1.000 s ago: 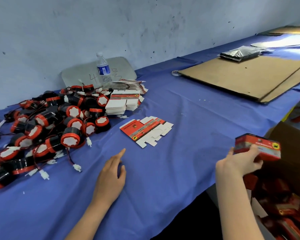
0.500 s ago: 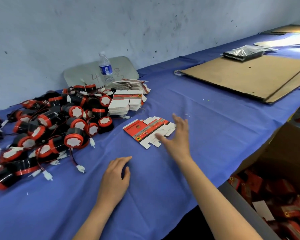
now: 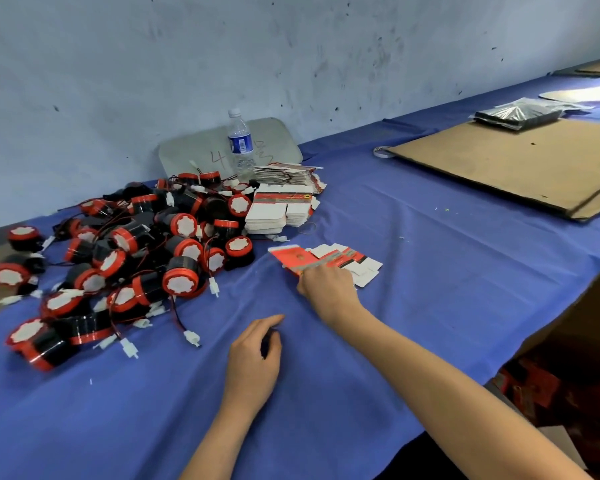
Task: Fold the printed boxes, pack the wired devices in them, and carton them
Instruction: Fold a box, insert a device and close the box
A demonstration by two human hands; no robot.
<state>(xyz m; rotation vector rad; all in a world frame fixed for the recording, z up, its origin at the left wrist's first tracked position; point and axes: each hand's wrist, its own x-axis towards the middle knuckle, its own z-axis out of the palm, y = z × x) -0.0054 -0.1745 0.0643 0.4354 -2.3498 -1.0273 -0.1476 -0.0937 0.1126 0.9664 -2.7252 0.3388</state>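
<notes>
The right hand (image 3: 329, 291) lays bent fingers on the near edge of the flat red-and-white blank (image 3: 343, 260), grip hidden, which lies mid-table beside the devices (image 3: 184, 249), long axis left-right, print blurred, while the left hand (image 3: 253, 356) rests loosely curled on the cloth (image 3: 447, 271) and the board (image 3: 274, 140) reads "4".

Blue-clothed table (image 3: 430, 271) — wired devices (image 3: 181, 282), flat boxes (image 3: 340, 258), bottle (image 3: 239, 143), cardboard sheets (image 3: 516, 161).

Head-worn wide view, forward and down, near table (image 3: 430, 271), seemingly motion-blurred
</notes>
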